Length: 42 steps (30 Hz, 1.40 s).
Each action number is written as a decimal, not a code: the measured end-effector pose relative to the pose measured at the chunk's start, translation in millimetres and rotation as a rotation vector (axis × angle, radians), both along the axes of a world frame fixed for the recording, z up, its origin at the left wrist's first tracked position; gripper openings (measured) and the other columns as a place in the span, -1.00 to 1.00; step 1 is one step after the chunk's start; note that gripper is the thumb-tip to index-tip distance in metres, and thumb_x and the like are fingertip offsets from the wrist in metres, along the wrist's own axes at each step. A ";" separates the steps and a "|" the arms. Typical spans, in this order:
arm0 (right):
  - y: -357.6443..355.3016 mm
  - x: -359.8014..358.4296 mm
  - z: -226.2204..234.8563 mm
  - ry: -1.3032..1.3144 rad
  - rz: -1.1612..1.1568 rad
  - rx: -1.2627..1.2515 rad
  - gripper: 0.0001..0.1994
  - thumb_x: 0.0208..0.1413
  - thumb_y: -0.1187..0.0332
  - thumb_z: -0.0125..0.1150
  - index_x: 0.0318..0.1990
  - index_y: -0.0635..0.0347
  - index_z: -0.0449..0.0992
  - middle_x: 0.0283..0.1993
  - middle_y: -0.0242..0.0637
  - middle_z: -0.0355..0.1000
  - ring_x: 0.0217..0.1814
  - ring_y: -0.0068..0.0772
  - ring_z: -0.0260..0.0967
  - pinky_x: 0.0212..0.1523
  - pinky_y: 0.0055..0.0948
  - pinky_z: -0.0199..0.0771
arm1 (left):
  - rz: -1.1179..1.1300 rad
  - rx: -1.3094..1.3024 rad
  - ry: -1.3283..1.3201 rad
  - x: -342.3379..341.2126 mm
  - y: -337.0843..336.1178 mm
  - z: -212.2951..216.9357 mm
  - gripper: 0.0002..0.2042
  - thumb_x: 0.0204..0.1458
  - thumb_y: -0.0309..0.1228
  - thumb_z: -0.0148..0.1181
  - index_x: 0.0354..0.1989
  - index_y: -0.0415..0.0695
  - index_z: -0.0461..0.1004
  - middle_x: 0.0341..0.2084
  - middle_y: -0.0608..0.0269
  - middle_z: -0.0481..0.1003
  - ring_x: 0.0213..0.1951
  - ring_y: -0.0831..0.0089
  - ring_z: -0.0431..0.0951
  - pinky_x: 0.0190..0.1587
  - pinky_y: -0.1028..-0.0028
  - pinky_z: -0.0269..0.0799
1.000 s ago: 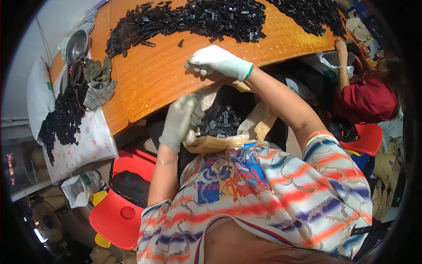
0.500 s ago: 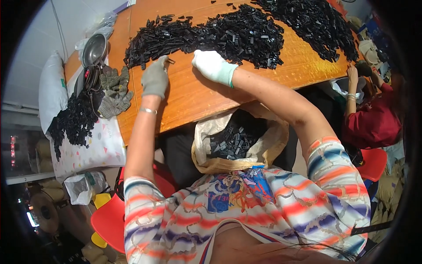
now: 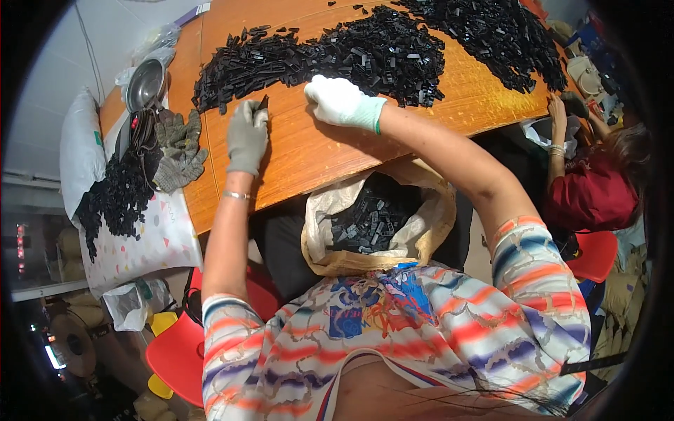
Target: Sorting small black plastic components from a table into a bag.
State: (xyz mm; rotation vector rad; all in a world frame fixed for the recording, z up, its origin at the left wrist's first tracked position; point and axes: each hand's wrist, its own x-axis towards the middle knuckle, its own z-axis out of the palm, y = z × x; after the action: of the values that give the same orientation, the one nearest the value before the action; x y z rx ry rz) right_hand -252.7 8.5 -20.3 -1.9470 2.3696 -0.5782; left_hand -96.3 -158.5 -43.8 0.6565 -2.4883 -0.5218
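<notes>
Gloved left hand [image 3: 247, 133] pinching black part [image 3: 263, 103], right hand [image 3: 340, 100] on pile [image 3: 337, 56]

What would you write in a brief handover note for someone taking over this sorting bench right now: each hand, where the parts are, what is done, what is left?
Left hand: grey glove, on the wooden table, pinching one small black part at the pile's edge.
Right hand: white glove, resting against the long pile of black parts.
Open sack in the lap already holds some black parts.
Left: most parts lie on the table, including a second heap far right.
Spare gloves lie at the left.
</notes>
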 end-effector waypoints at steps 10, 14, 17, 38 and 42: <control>32.8 61.5 7.0 -0.657 -0.107 -0.399 -0.75 0.06 0.42 0.07 -0.13 0.32 0.52 -0.26 -0.20 0.50 -0.25 -0.49 0.45 -0.18 -0.47 0.48 | -0.253 1.388 0.611 29.8 108.4 3.0 -0.81 0.22 -0.36 0.02 -0.16 -0.26 0.31 -0.36 0.23 0.47 -0.41 0.57 0.47 -0.42 0.64 0.39; 45.2 68.9 0.2 -0.920 -0.237 -0.360 -0.78 0.02 0.32 0.11 -0.22 0.20 0.55 -0.31 -0.18 0.51 -0.24 -0.29 0.48 -0.17 -0.39 0.46 | -0.217 1.460 0.606 34.3 115.0 4.0 -0.81 0.21 -0.37 0.03 -0.15 -0.26 0.32 -0.37 0.24 0.46 -0.42 0.59 0.45 -0.46 0.64 0.37; 56.2 84.6 12.9 -0.787 -0.330 -0.246 -0.79 0.04 0.26 0.15 -0.27 0.20 0.54 -0.35 -0.22 0.53 -0.29 -0.40 0.49 -0.20 -0.43 0.47 | -0.171 1.453 0.577 38.4 121.0 7.2 -0.81 0.21 -0.37 0.03 -0.14 -0.26 0.32 -0.40 0.26 0.45 -0.45 0.61 0.42 -0.47 0.64 0.37; 68.4 85.7 1.5 -1.628 -0.108 -0.273 -0.79 0.02 0.46 0.17 -0.18 0.38 0.48 -0.40 -0.34 0.44 -0.47 -0.66 0.32 -0.47 -0.68 0.31 | 0.043 1.190 0.597 39.8 132.7 8.5 -0.79 0.19 -0.53 -0.08 -0.01 -0.23 0.33 -0.39 0.28 0.42 -0.49 0.70 0.36 -0.54 0.70 0.26; 66.6 84.7 25.2 -1.203 -0.168 -0.321 -0.74 0.05 0.39 0.18 -0.12 0.33 0.55 -0.34 -0.36 0.50 -0.42 -0.68 0.36 -0.40 -0.65 0.38 | -0.215 1.513 0.691 49.6 121.6 3.8 -0.81 0.24 -0.40 -0.07 -0.04 -0.17 0.34 -0.41 0.35 0.39 -0.44 0.61 0.38 -0.42 0.68 0.34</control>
State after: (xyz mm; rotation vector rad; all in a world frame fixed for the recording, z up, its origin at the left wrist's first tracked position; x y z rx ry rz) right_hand -168.0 75.1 4.9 -0.8963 1.6494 -1.6121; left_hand -46.6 -36.9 -40.0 0.5023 -1.1547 -2.2676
